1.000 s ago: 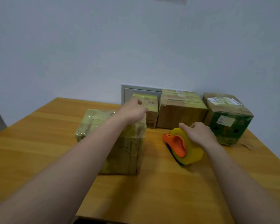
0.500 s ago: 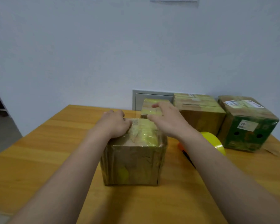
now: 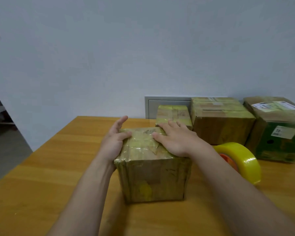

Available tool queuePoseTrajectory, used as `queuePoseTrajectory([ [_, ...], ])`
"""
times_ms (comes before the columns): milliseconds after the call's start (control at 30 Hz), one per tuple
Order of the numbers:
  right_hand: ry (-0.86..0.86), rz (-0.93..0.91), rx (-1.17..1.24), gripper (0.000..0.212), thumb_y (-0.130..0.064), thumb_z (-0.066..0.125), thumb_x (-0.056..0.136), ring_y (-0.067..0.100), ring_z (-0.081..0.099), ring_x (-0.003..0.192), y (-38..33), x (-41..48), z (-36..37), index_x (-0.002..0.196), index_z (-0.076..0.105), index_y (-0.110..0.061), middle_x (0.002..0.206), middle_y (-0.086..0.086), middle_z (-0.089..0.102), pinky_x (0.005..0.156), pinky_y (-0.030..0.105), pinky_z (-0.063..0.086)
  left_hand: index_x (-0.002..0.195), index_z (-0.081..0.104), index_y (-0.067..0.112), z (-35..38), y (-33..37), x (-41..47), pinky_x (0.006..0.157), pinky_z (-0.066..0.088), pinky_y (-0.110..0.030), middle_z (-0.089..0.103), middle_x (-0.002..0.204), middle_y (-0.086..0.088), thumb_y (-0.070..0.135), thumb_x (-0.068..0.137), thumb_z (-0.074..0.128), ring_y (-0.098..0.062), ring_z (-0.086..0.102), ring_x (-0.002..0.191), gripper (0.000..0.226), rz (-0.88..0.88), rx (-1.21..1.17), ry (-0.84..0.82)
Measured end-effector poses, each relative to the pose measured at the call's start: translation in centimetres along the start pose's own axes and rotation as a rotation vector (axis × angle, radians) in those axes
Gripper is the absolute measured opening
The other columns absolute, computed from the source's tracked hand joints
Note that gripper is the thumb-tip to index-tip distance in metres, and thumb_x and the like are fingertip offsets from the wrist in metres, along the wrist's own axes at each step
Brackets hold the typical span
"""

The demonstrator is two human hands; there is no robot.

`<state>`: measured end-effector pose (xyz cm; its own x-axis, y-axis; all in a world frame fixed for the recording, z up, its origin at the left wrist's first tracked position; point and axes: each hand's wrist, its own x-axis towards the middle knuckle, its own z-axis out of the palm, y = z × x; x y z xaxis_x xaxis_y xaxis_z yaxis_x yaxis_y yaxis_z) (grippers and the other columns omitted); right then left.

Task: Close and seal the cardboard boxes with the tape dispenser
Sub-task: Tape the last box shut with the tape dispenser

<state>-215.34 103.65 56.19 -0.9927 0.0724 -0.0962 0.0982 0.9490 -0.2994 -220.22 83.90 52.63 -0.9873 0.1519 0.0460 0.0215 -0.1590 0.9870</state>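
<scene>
Pressing the tape flat looks like the step in hand. Left of the box (image 3: 153, 176) there is only bare table (image 3: 41, 167). The left hand (image 3: 115, 142) lies against the box's left side, fingers straight and pointing away, thumb laid over the top edge; it grasps nothing. The box sits right in front of the person, flaps down, with wrinkled yellowish tape across its top and sides. The right hand (image 3: 177, 142) rests palm down on the box's top right, fingers spread and straight, also holding nothing. Just behind the box stands a small box (image 3: 173, 114); whether the right fingertips reach it cannot be told. Right of the box the dispenser (image 3: 242, 160) stands on edge, untouched. Behind and right of the box are a brown box (image 3: 220, 123) and a green box (image 3: 279, 133), both taped.

To do this well, the left hand should likely brace the side so the box does not slide, while the right palm rubs from the middle out to the edges and over the corners. The creases may trap air and lift, so they need firm, slow strokes.
</scene>
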Motion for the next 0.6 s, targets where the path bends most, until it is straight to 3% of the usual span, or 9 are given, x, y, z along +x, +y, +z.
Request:
queuePoseTrajectory([
  [67, -0.014, -0.001, -0.041, 0.073, -0.071, 0.020, 0.100, 0.030, -0.003, 0.158, 0.0, -0.2, 0.0, 0.163, 0.011, -0.035, 0.172, -0.001, -0.001, 0.121, 0.057, 0.017, 0.141, 0.060, 0.030, 0.2, -0.3, 0.1, 0.085, 0.056, -0.033, 0.044, 0.156, -0.001, -0.003, 0.097, 0.058, -0.020, 0.058, 0.128, 0.055, -0.031, -0.087, 0.022],
  [133, -0.026, -0.004, -0.051, 0.075, -0.073, 0.018, 0.099, 0.031, -0.005, 0.158, -0.1, -0.3, 0.1, 0.163, 0.008, -0.036, 0.172, -0.001, -0.003, 0.121, 0.058, 0.016, 0.143, 0.059, 0.028, 0.3, -0.3, -0.3, 0.087, 0.055, -0.033, 0.044, 0.155, -0.003, 0.000, 0.099, 0.057, -0.019, 0.058, 0.127, 0.052, -0.045, -0.121, 0.039],
  [233, -0.012, -0.003, -0.031, 0.077, -0.075, 0.019, 0.098, 0.031, -0.005, 0.158, -0.3, -0.7, 0.2, 0.163, 0.008, -0.036, 0.172, -0.001, -0.002, 0.121, 0.058, 0.017, 0.144, 0.057, 0.033, 0.2, 0.1, -0.5, 0.084, 0.053, -0.030, 0.047, 0.149, -0.001, 0.011, 0.102, 0.058, -0.016, 0.059, 0.121, 0.048, -0.049, 0.028, 0.017],
  [333, 0.020, 0.000, 0.010, 0.076, -0.074, 0.023, 0.098, 0.029, -0.002, 0.158, -0.3, -1.2, 0.1, 0.163, 0.013, -0.036, 0.172, -0.002, 0.004, 0.120, 0.058, 0.019, 0.146, 0.052, 0.034, 0.0, 1.0, -0.5, 0.103, 0.047, -0.038, 0.048, 0.145, -0.002, 0.029, 0.104, 0.056, -0.023, 0.054, 0.129, 0.043, -0.026, 0.431, 0.000],
  [400, 0.033, -0.013, 0.049, 0.071, -0.068, 0.027, 0.100, 0.027, -0.003, 0.158, -0.2, -1.5, 0.0, 0.162, 0.015, -0.035, 0.172, -0.002, 0.005, 0.120, 0.058, 0.019, 0.147, 0.049, 0.033, -0.2, 1.8, -0.1, 0.121, 0.028, -0.051, 0.040, 0.156, -0.004, 0.044, 0.102, 0.049, -0.027, 0.037, 0.148, 0.047, 0.065, 0.938, -0.019],
  [467, 0.049, -0.028, 0.100, 0.066, -0.058, 0.030, 0.103, 0.025, -0.003, 0.158, -0.1, -1.7, 0.0, 0.162, 0.017, -0.034, 0.172, -0.003, 0.006, 0.121, 0.057, 0.018, 0.150, 0.043, 0.033, 0.7, 2.9, -0.2, 0.124, 0.012, -0.059, 0.030, 0.165, -0.003, 0.042, 0.106, 0.040, -0.025, 0.021, 0.155, 0.045, 0.169, 1.409, -0.036],
  [533, 0.094, -0.035, 0.191, 0.062, -0.050, 0.034, 0.104, 0.023, -0.002, 0.158, 0.1, -1.9, 0.0, 0.162, 0.019, -0.033, 0.172, -0.005, 0.010, 0.122, 0.056, 0.017, 0.154, 0.037, 0.033, 2.7, 3.8, -0.6, 0.123, 0.011, -0.061, 0.029, 0.166, -0.002, 0.036, 0.107, 0.036, -0.024, 0.022, 0.155, 0.047, 0.218, 1.532, -0.119],
  [600, 0.142, -0.035, 0.307, 0.061, -0.040, 0.039, 0.103, 0.020, -0.001, 0.158, 0.5, -1.8, 0.1, 0.162, 0.021, -0.034, 0.171, -0.006, 0.015, 0.123, 0.056, 0.018, 0.158, 0.030, 0.036, 5.2, 3.6, -1.3, 0.124, 0.009, -0.062, 0.024, 0.170, 0.000, 0.041, 0.109, 0.031, -0.026, 0.018, 0.157, 0.050, 0.190, 1.490, -0.241],
])
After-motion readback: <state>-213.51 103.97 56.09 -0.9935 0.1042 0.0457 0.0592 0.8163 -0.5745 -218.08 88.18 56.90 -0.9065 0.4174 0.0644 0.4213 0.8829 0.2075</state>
